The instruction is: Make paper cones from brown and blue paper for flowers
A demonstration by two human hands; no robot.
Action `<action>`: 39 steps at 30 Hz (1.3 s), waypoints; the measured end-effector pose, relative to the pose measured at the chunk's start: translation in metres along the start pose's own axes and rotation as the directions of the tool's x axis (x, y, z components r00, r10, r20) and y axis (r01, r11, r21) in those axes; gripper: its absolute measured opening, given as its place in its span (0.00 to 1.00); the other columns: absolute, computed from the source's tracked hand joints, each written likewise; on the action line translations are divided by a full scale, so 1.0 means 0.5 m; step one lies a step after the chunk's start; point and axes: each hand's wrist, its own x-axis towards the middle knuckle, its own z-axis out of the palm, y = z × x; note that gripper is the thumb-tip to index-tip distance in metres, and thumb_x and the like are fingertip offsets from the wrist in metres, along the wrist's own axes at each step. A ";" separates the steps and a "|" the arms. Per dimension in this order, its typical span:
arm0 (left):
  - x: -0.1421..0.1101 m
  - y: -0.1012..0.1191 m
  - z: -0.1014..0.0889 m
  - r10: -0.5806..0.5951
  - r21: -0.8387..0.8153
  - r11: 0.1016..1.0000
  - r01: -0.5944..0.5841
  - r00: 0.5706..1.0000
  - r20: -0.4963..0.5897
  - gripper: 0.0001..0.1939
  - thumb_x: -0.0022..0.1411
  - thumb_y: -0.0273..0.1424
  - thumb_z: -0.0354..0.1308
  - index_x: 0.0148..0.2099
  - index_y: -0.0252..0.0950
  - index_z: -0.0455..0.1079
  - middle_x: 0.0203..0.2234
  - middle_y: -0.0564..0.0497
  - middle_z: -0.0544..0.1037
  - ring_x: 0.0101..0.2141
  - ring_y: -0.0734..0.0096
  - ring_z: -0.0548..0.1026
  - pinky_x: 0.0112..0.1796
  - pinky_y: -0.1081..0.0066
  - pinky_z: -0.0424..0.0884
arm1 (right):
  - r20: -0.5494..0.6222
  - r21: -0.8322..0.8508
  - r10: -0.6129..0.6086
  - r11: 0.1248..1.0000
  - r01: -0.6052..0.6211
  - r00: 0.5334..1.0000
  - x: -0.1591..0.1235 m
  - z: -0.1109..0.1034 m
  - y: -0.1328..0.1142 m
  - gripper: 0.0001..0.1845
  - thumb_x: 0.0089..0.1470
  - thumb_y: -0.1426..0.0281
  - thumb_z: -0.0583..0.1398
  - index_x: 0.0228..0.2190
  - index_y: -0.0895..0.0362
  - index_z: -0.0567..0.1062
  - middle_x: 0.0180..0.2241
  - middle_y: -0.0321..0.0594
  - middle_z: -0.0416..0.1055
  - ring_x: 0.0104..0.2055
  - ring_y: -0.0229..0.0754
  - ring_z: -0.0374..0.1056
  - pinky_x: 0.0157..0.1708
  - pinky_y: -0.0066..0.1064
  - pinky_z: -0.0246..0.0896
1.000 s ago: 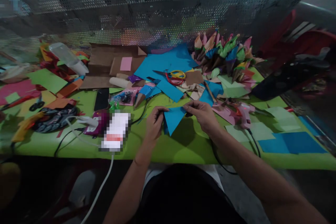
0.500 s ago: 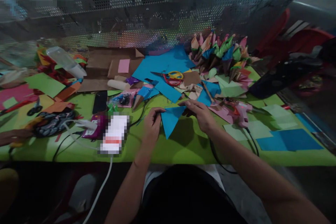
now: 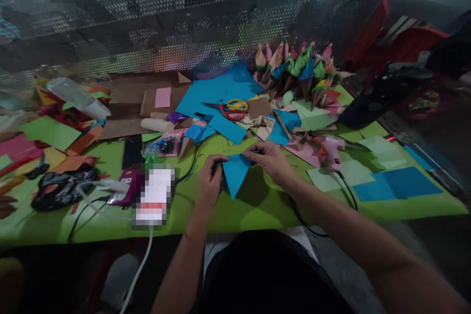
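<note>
Between my two hands is a piece of blue paper (image 3: pixel 236 174), a triangle with its point hanging down toward me. My left hand (image 3: pixel 212 176) pinches its upper left corner. At the upper right corner, the fingers of my right hand (image 3: pixel 269 159) are closed on the paper's edge. Behind my hands lie scissors (image 3: pixel 235 110) with red and yellow handles, on and beside larger blue paper (image 3: pixel 221 91). A small cone (image 3: pixel 190 138) of brown and blue paper rests left of them. The pink glue gun (image 3: pixel 334 152) lies to the right.
Many paper cones (image 3: pixel 294 66) stand bunched at the back right. A lit phone (image 3: pixel 154 196) with a white cable and a dark phone (image 3: pixel 132 152) lie to the left. Blue sheets (image 3: pixel 399 184) are at the right. Another person's hand (image 3: pixel 6 206) shows at the left edge.
My right hand's fingers have shifted inward along the paper's top edge, and the triangle looks narrower. The other person's hand has drawn back left. The whole view has shifted slightly.
</note>
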 end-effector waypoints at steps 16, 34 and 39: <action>-0.005 -0.003 0.005 0.029 0.073 0.997 -0.038 0.992 0.123 0.10 0.67 0.28 0.50 0.40 0.40 0.74 0.34 0.51 0.81 0.37 0.68 0.78 0.39 0.69 0.72 | 0.150 -0.196 -0.042 0.978 0.072 0.988 -0.001 -0.001 0.010 0.19 0.45 0.53 0.67 0.24 0.57 0.79 0.24 0.37 0.74 0.28 0.39 0.65 0.29 0.32 0.57; 0.010 -0.030 -0.021 -0.162 -0.235 0.963 0.131 0.980 -0.118 0.06 0.59 0.35 0.59 0.35 0.40 0.74 0.32 0.50 0.79 0.36 0.64 0.75 0.40 0.67 0.70 | -0.061 -0.122 -0.114 0.987 0.106 0.992 0.012 -0.031 -0.021 0.24 0.45 0.46 0.68 0.24 0.54 0.75 0.23 0.36 0.71 0.28 0.40 0.65 0.31 0.33 0.59; 0.010 -0.029 -0.017 -0.195 -0.263 0.951 0.159 0.974 -0.113 0.08 0.58 0.38 0.62 0.34 0.40 0.73 0.32 0.49 0.79 0.37 0.62 0.75 0.40 0.65 0.71 | 0.040 -0.089 -0.085 0.992 0.088 0.996 0.004 -0.025 -0.020 0.18 0.46 0.52 0.69 0.28 0.55 0.79 0.27 0.38 0.75 0.32 0.42 0.68 0.34 0.34 0.60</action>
